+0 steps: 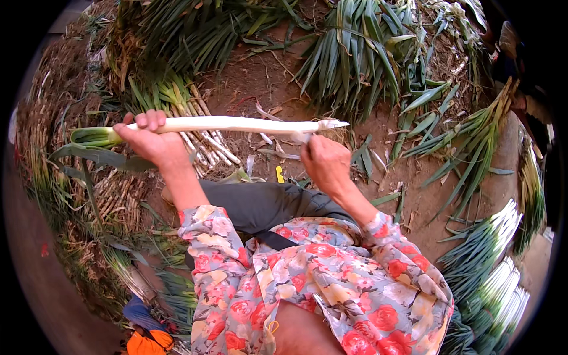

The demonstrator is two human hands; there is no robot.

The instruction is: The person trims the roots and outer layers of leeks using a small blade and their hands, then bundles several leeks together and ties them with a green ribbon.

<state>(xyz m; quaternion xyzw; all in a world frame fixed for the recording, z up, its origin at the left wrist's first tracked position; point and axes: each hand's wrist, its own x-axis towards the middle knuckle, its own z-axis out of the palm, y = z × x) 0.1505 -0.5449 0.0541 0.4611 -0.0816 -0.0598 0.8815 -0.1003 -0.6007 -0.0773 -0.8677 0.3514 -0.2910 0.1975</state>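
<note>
A large green onion (230, 124) with a long white shank lies level across the view in front of me. My left hand (153, 140) is closed around its shank just beside the green leaf end (95, 137), and long leaves hang below that hand. At the root end (333, 124) my right hand (326, 157) has its fingers curled against the underside. A blurred, pale piece of outer skin (301, 136) shows at those fingertips. The exact grip there is partly hidden.
Unpeeled green onions (208, 137) lie in a bundle behind my left hand. Leafy heaps (355, 57) stand farther off. Clean white-stemmed bundles (497, 266) lie at right. A small yellow object (279, 174) rests near my leg. Another person in orange (148, 341) is at lower left.
</note>
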